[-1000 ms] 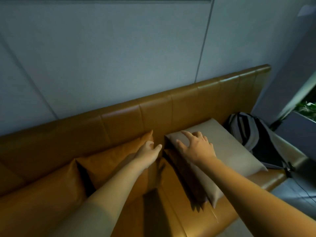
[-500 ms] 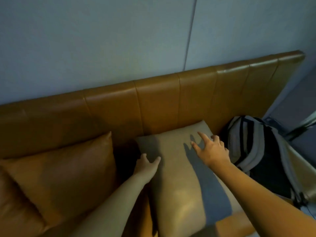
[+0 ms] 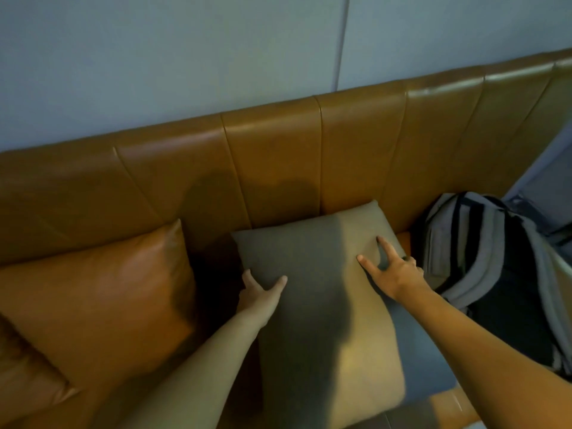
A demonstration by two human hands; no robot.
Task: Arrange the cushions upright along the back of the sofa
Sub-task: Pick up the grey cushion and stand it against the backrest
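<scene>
A beige cushion (image 3: 312, 274) lies on the brown leather sofa, its far edge touching the sofa back (image 3: 272, 162). My left hand (image 3: 258, 294) holds its left edge, thumb on top and fingers tucked under the side. My right hand (image 3: 391, 270) rests at its right edge, two fingers spread on top and the others curled over the side. A brown leather cushion (image 3: 99, 301) leans against the back to the left. At the bottom left corner a second brown cushion (image 3: 21, 379) shows in part.
A grey and black backpack (image 3: 489, 267) stands on the seat right of the beige cushion, close to my right hand. A blue-grey panelled wall (image 3: 216, 57) rises behind the sofa. A dark gap separates the two nearest cushions.
My left hand left the brown cushion and took the beige cushion's left edge. My right hand slid across to its right edge. The view shifted right and closer.
</scene>
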